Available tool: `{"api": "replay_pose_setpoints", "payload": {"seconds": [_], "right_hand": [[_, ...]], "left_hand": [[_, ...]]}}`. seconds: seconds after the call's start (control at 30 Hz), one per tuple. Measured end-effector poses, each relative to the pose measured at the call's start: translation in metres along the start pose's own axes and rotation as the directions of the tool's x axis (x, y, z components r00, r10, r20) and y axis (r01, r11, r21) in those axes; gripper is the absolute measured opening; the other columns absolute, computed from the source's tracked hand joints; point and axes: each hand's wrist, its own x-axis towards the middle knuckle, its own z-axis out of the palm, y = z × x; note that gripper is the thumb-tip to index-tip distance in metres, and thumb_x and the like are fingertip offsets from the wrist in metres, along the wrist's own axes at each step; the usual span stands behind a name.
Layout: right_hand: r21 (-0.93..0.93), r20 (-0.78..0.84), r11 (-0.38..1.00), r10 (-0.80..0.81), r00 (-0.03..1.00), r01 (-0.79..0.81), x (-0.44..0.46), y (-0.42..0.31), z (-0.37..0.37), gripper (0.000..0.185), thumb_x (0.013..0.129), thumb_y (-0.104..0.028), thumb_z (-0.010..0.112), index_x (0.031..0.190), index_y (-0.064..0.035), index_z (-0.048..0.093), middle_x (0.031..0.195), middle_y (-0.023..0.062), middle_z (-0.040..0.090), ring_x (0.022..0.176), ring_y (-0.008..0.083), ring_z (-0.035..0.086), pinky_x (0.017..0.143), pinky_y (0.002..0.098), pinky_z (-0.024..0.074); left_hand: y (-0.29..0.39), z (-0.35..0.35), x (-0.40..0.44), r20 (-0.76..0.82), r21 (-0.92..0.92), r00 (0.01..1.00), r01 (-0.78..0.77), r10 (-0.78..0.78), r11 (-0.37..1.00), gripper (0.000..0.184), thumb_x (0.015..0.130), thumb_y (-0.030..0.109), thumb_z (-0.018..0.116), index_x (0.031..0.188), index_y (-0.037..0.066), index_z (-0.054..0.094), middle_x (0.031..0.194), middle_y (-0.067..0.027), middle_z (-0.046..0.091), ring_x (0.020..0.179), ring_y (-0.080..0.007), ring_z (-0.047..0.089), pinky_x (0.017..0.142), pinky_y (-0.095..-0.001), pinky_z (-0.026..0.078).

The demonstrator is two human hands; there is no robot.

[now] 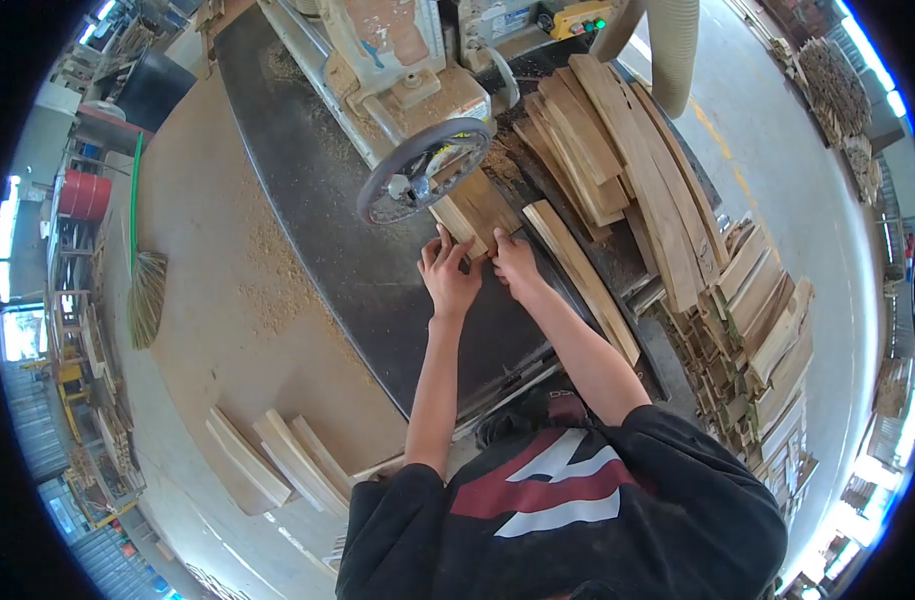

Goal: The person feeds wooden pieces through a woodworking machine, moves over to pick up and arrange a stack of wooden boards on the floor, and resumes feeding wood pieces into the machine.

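A wooden board (474, 212) lies on the dark machine table (377, 300), its far end under the machine near the handwheel (427, 170). My left hand (449, 272) rests at the near left end of the board, with fingers spread along its edge. At the near right corner, my right hand (514, 262) grips the board with thumb and fingers. A narrow wooden strip (582, 280) lies to the right of my right hand, apart from the board.
Long boards (642, 160) are stacked to the right of the machine, with more wood pieces (762, 310) beyond. Several curved strips (299, 463) lie at the lower left. Sawdust (277, 270) covers part of the brown surface. A green-handled broom (145, 290) stands at left; a hose (670, 60) hangs above.
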Motion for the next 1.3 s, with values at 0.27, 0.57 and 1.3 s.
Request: {"api": "replay_pose_setpoints", "payload": {"seconds": [0.27, 0.57, 1.3], "right_hand": [[-0.093, -0.095, 0.988, -0.135, 0.986, 0.127, 0.048, -0.015, 0.038, 0.049, 0.103, -0.05, 0.054, 0.08, -0.0075, 0.062, 0.06, -0.0004, 0.052, 0.046, 0.0113, 0.046, 0.043, 0.0286, 0.0314], [-0.325, 0.516, 0.83, -0.244, 0.821, 0.452, 0.067, -0.051, 0.033, 0.045, 0.101, -0.042, 0.063, 0.134, -0.0107, 0.056, 0.082, 0.0006, 0.059, 0.059, 0.0043, 0.045, 0.047, 0.019, 0.0336], [-0.547, 0.807, 0.429, 0.043, 0.589, 0.719, -0.142, 0.079, -0.005, 0.03, 0.099, -0.023, 0.066, 0.123, -0.0067, 0.071, 0.099, 0.0082, 0.074, 0.084, 0.0128, 0.065, 0.079, 0.0294, 0.0524]], "left_hand": [[0.009, 0.001, 0.016, -0.22, -0.376, 0.853, 0.374, -0.473, 0.848, 0.051, 0.077, 0.011, 0.085, 0.124, 0.002, 0.065, 0.122, -0.0146, 0.068, 0.116, -0.0372, 0.058, 0.099, -0.0468, 0.047], [-0.037, -0.116, -0.122, -0.31, -0.196, 0.845, 0.392, -0.436, 0.899, 0.038, 0.079, 0.017, 0.085, 0.114, 0.009, 0.072, 0.134, -0.0154, 0.063, 0.122, -0.0347, 0.057, 0.099, -0.0438, 0.049], [0.001, -0.234, -0.287, 0.177, -0.96, 0.6, -0.068, -0.78, -0.27, 0.066, 0.102, 0.045, 0.053, 0.148, -0.002, 0.044, 0.13, -0.0217, 0.062, 0.107, -0.0272, 0.067, 0.089, -0.0395, 0.058]]}}
